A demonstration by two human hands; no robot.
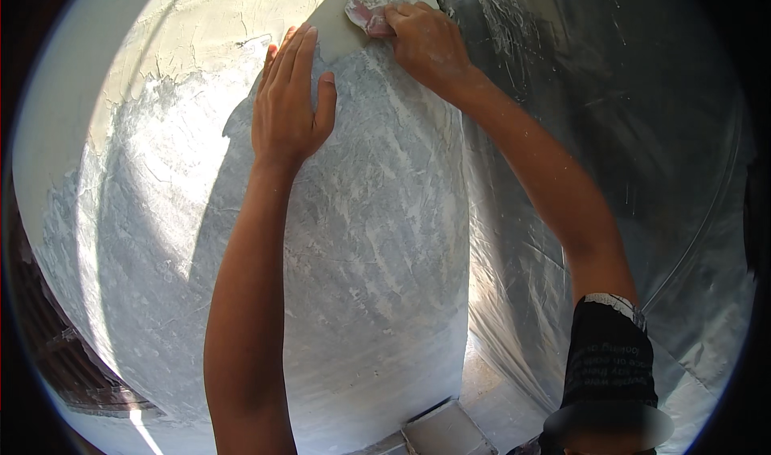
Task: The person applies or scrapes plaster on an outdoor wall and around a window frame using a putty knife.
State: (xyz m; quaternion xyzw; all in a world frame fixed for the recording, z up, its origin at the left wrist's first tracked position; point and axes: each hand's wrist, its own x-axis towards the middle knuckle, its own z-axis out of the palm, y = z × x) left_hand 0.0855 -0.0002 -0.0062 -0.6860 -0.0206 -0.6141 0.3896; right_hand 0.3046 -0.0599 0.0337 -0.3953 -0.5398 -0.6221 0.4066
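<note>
A pale grey, curved-looking surface [377,206] fills the middle of the view, streaked with thin white smears. Cream-coloured putty [225,21] coats its upper part in a thicker, ridged layer. My left hand [291,106] lies against the surface, fingers straight and side by side, thumb apart, holding nothing. Farther up and to the right, my right hand [432,47] grips a small pinkish putty scraper [373,21] by its edge. White paste clings to the scraper, which is at the putty near the surface's right edge. My fingers partly hide the scraper.
Dark, shiny plastic sheeting [634,134] hangs along the right, wrinkled and flecked with white. A pale square tile or box [450,431] lies at the bottom, below the surface. Dark brown slats [68,350] show at lower left. Bright sunlight falls across the left side.
</note>
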